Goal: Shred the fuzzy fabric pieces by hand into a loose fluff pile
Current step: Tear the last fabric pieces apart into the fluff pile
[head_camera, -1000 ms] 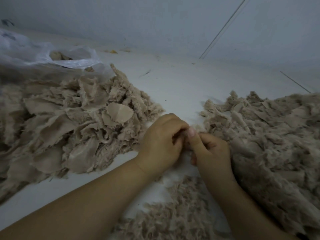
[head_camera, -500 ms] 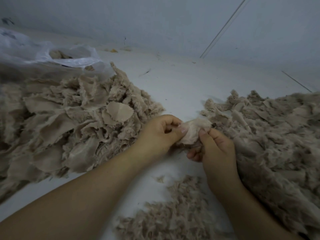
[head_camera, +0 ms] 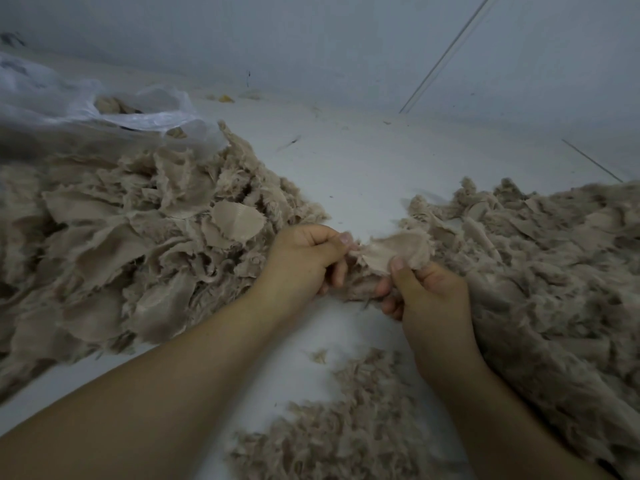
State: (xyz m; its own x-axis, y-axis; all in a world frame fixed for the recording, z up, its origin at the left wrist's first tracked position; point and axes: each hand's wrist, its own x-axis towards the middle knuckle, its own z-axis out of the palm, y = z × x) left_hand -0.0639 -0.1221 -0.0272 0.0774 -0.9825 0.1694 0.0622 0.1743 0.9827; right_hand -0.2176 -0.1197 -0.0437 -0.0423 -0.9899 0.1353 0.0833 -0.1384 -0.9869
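Observation:
A beige fuzzy fabric piece (head_camera: 394, 252) is stretched between both hands at the centre of the view, its smooth backing facing up. My left hand (head_camera: 304, 261) pinches its left end with thumb and curled fingers. My right hand (head_camera: 422, 292) pinches its lower right edge with the thumb on top. A big heap of fabric pieces (head_camera: 131, 244) lies to the left. A second heap of torn fabric (head_camera: 540, 271) spreads to the right. Loose fluff (head_camera: 346, 427) lies on the white surface below my hands.
A clear plastic bag (head_camera: 104, 105) holding more pieces sits at the back left, behind the left heap. A white wall runs along the back. Bare white surface (head_camera: 363, 168) shows between the two heaps.
My hands have drawn apart from a tight clasp. The fabric piece has come into sight and is now pulled out wider between them.

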